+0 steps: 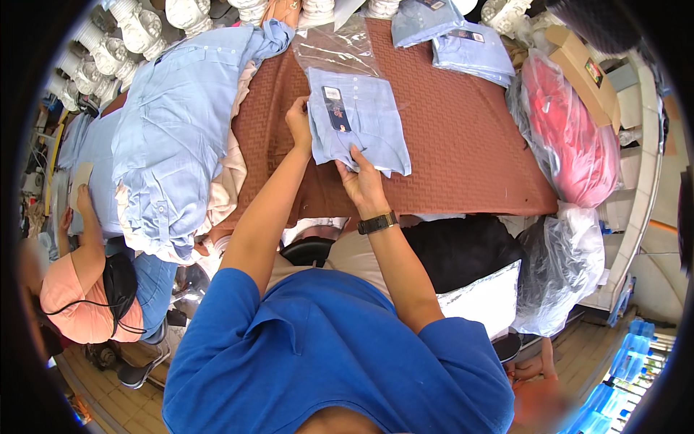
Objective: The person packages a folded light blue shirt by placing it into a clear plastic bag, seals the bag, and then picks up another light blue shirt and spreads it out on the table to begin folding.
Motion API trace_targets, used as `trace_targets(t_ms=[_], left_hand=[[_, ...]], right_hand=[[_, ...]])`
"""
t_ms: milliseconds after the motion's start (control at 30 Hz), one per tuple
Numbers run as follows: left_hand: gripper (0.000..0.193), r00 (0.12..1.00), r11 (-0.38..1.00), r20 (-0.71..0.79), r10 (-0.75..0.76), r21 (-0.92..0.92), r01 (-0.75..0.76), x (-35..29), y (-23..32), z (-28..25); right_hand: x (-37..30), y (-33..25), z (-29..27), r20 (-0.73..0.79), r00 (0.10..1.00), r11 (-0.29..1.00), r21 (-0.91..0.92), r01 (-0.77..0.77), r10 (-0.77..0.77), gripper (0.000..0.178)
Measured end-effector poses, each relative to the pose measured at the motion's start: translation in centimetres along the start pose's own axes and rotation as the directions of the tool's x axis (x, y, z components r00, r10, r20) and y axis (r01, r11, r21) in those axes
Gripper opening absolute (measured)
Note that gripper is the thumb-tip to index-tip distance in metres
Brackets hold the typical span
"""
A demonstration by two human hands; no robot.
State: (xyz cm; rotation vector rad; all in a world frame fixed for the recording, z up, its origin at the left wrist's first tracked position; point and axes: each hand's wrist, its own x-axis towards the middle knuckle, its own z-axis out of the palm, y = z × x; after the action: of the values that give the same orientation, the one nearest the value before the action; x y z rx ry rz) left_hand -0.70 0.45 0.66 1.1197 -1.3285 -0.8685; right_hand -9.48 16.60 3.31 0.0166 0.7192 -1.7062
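Blue shirt (377, 119), folded and tagged, lies at twelve o'clock on the brown cover (463, 137), right hand (366, 189) pinching its six-o'clock edge, left hand (298, 121) curled at nine, grip unclear; bagging appears unfinished, loose shirts (173, 119) at ten o'clock apparently pending.

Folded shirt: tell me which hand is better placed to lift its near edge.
Probably the right hand: it already pinches the folded shirt at that near edge, whereas the left hand is at the shirt's left side.
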Motion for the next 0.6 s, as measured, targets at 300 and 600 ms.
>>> trace_targets(t_ms=[300,600], left_hand=[[0.048,0.594,0.341,0.671,-0.444,-0.487,0.804,-4.2,7.1,-4.5],[0.039,0.538,0.355,0.634,-0.556,-0.404,0.843,-4.6,3.1,-8.1]], right_hand=[[-0.1,0.3,0.7,0.033,0.994,0.976,-0.190,0.110,-0.105,0.035],[-3.4,-2.3,0.1,-0.066,0.992,0.857,-0.511,0.059,-0.108,0.048]])
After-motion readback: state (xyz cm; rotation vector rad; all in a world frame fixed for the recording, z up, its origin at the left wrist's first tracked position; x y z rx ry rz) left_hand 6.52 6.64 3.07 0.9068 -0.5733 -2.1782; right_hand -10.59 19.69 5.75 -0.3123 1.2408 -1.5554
